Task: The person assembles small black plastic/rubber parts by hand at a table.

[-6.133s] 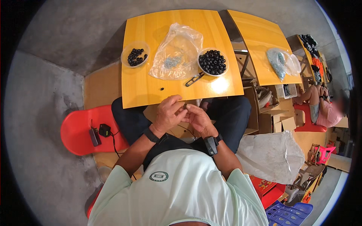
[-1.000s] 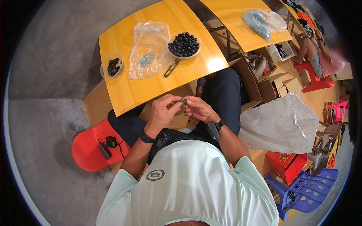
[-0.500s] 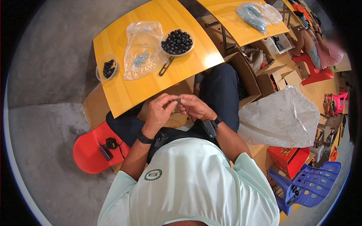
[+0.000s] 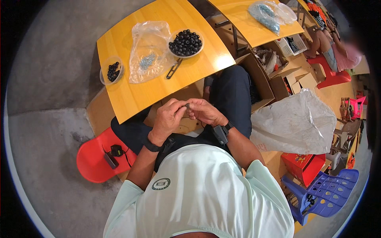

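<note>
Over my lap, just off the table's near edge, both hands meet at the fingertips around a small dark piece whose kind I cannot make out. My left hand pinches it from the left, and my right hand pinches from the right with its fingers curled. On the yellow table, a bowl holds many black ring-like parts. A smaller clear tub has fewer black parts. Between them lies a clear plastic bag with small silvery pieces. A black-handled cutter rests beside the bowl.
A red stool with a black device stands at my left. On the right are open cardboard boxes, a large white sack, a red box and a blue chair. Farther off, another person sits beside a second table.
My hands stay almost in place, still pinching the small piece, with only a slight shift of the fingers. The view has moved a little; the things on the table lie as before.
</note>
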The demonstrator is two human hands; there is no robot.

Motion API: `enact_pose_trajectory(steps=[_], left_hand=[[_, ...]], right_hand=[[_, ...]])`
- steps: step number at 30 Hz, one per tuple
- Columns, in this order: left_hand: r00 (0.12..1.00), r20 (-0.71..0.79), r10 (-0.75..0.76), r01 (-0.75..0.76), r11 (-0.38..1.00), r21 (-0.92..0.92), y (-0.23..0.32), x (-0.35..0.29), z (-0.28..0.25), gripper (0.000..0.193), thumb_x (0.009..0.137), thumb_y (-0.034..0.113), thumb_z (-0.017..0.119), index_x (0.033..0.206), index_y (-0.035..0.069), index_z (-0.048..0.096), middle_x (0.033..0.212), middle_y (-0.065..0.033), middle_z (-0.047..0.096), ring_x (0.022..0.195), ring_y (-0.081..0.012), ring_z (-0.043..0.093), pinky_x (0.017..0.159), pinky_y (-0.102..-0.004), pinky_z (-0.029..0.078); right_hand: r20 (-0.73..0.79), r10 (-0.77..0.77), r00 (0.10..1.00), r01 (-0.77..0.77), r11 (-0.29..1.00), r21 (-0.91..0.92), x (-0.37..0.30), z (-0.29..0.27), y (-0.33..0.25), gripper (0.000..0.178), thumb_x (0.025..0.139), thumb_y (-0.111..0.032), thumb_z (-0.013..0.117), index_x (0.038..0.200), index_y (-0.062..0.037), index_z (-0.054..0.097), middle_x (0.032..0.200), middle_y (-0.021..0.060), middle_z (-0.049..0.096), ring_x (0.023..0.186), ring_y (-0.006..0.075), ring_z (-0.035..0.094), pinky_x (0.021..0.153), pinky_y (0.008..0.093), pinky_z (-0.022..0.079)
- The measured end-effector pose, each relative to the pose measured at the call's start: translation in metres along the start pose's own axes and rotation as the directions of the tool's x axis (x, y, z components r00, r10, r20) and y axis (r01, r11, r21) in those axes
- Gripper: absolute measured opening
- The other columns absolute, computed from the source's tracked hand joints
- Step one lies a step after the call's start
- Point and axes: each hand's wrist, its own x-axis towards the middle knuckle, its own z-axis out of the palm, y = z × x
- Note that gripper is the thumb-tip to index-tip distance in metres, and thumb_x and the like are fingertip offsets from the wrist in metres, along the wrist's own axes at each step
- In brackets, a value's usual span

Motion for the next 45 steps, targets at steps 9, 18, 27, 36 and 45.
enact_pose_trajectory(steps=[9, 18, 27, 36, 45], left_hand=[[0.997, 0.049, 0.068, -0.074, 0.987, 0.142, 0.000, 0.000, 0.000, 0.016, 0.088, 0.003, 0.068, 0.104, 0.001, 0.067, 0.089, -0.0139, 0.061, 0.080, -0.0330, 0.065, 0.068, -0.0395, 0.052], [0.995, 0.084, 0.060, -0.083, 0.953, 0.291, -0.006, -0.004, 0.004, 0.019, 0.088, 0.007, 0.068, 0.107, 0.004, 0.067, 0.084, -0.0128, 0.058, 0.078, -0.0328, 0.063, 0.066, -0.0410, 0.052], [0.981, -0.004, -0.194, 0.193, 0.977, -0.094, -0.004, -0.007, 0.014, 0.015, 0.091, 0.002, 0.065, 0.104, 0.002, 0.072, 0.079, -0.0129, 0.063, 0.066, -0.0248, 0.066, 0.057, -0.0346, 0.052], [0.995, -0.051, -0.082, 0.087, 0.990, 0.115, -0.013, -0.009, 0.020, 0.014, 0.088, 0.004, 0.067, 0.101, 0.004, 0.071, 0.080, -0.0146, 0.062, 0.071, -0.0334, 0.066, 0.061, -0.0395, 0.053], [1.000, 0.002, -0.020, 0.019, 0.971, 0.238, -0.018, -0.009, 0.022, 0.017, 0.081, 0.002, 0.066, 0.098, 0.004, 0.070, 0.080, -0.0149, 0.060, 0.076, -0.0366, 0.064, 0.065, -0.0444, 0.053]], right_hand=[[-0.045, 0.010, 0.999, -0.013, 0.998, -0.059, 0.001, -0.003, 0.002, 0.020, 0.101, -0.026, 0.064, 0.108, -0.0075, 0.067, 0.084, -0.0042, 0.059, 0.074, 0.0060, 0.053, 0.066, 0.0227, 0.045], [-0.152, -0.014, 0.988, -0.016, 0.981, -0.194, 0.005, -0.005, 0.009, 0.019, 0.100, -0.023, 0.065, 0.107, -0.0067, 0.068, 0.086, -0.0034, 0.063, 0.073, 0.0049, 0.055, 0.064, 0.0201, 0.047], [-0.195, -0.029, 0.980, -0.006, 0.984, -0.176, 0.004, 0.000, 0.013, 0.026, 0.100, -0.022, 0.064, 0.119, -0.0039, 0.067, 0.089, -0.0033, 0.064, 0.074, 0.0052, 0.055, 0.067, 0.0213, 0.049], [-0.198, -0.020, 0.980, -0.013, 0.986, -0.168, 0.005, -0.001, 0.020, 0.027, 0.104, -0.020, 0.057, 0.121, -0.0011, 0.066, 0.092, -0.0006, 0.065, 0.075, 0.0077, 0.058, 0.070, 0.0244, 0.053], [-0.241, -0.037, 0.970, -0.040, 0.950, -0.309, 0.005, 0.016, 0.016, 0.020, 0.099, -0.019, 0.058, 0.109, -0.0033, 0.067, 0.085, -0.0011, 0.061, 0.070, 0.0071, 0.052, 0.062, 0.0209, 0.044]])
